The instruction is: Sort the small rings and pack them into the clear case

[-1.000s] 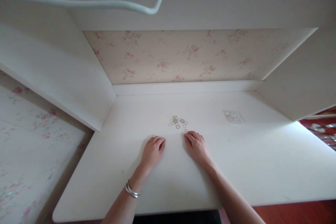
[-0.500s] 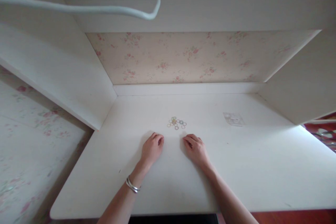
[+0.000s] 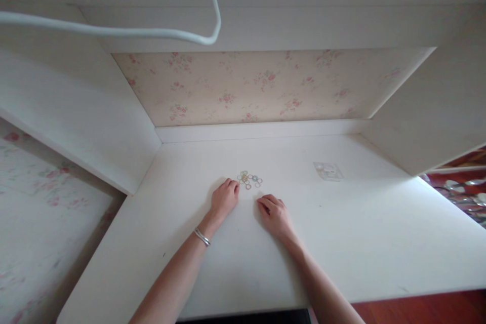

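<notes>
A small cluster of several thin coloured rings [image 3: 249,179] lies on the white desk [image 3: 341,243]. My left hand [image 3: 225,197], with a silver bangle on its wrist, rests palm down with its fingertips right at the left edge of the cluster. My right hand [image 3: 274,213] lies flat on the desk a little below and right of the rings, not touching them. Neither hand holds anything.
A small clear plastic bag [image 3: 328,171] lies on the desk to the right. White side panels and a floral back wall [image 3: 246,86] box in the desk. A white cable [image 3: 152,33] hangs overhead. Red floor shows at the right.
My left hand has slid forward until its fingertips reach the rings. My right hand has stayed about where it was.
</notes>
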A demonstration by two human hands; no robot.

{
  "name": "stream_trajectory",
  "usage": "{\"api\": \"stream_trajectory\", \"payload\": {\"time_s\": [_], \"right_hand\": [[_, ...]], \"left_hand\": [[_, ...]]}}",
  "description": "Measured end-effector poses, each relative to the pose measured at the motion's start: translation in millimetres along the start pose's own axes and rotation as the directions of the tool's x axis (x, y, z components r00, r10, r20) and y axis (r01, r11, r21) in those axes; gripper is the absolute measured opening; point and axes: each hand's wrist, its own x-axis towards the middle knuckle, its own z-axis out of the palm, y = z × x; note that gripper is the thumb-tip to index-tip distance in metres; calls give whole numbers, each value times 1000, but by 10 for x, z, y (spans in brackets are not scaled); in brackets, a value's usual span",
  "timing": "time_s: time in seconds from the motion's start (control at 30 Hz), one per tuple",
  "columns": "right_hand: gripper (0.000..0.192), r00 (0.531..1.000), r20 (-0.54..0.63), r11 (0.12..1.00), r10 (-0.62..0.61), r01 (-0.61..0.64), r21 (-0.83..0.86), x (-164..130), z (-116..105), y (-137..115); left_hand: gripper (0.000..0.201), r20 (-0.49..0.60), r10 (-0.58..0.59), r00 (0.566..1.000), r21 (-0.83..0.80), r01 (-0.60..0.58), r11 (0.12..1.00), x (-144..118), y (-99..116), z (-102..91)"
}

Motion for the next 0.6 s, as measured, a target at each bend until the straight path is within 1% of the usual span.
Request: {"api": "stream_trajectory", "payload": {"time_s": [0.17,0.27,0.33,0.47,0.53,0.6], "right_hand": [[25,1000,-2,1000,-13,13,-16,7,-6,-3],[25,1000,-4,1000,-13,13,-5,7,-7,0],[24,1000,-4,1000,-11,11,5,6,-8,-1],[24,1000,-1,1000,-8,8,21,3,-19,-15],[24,1000,2,1000,-12,11,19,0,-20,-21],[24,1000,6,1000,-13,13,8,-1,-14,-22]], "left_hand": [[21,31,-2,1000,1,2,1000,-43,-21,33],[19,53,23,998,-10,-22,1000,-63,-31,15],[18,38,53,998,-40,-52,998,-101,-35,-22],[19,-10,104,995,-91,-105,990,-299,-36,-140],[19,-13,129,992,-92,-130,987,-446,-36,-182],[20,-10,145,989,-94,-145,985,-588,-41,-185]]}}
